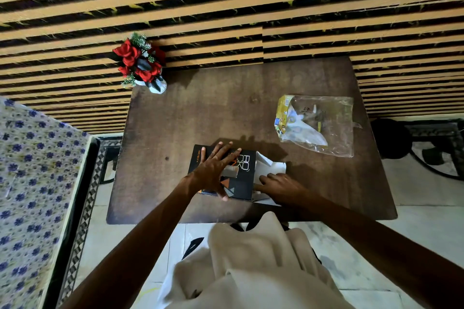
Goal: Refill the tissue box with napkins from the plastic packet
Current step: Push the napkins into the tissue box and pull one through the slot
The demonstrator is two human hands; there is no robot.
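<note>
Pressing flat with spread fingers, the left hand (pixel 213 170) holds the dark cardboard tissue box (pixel 242 183); the right hand (pixel 281 187) lies loosely on its white end flap (pixel 272 167). The crinkled clear plastic packet (pixel 317 124) lies apart.

Tissue box (pixel 241 178): large letters "RO" over "OR", upside down to the camera; small side print unreadable.
Plastic packet (pixel 324 123): handwritten "47", uncertain.
</note>
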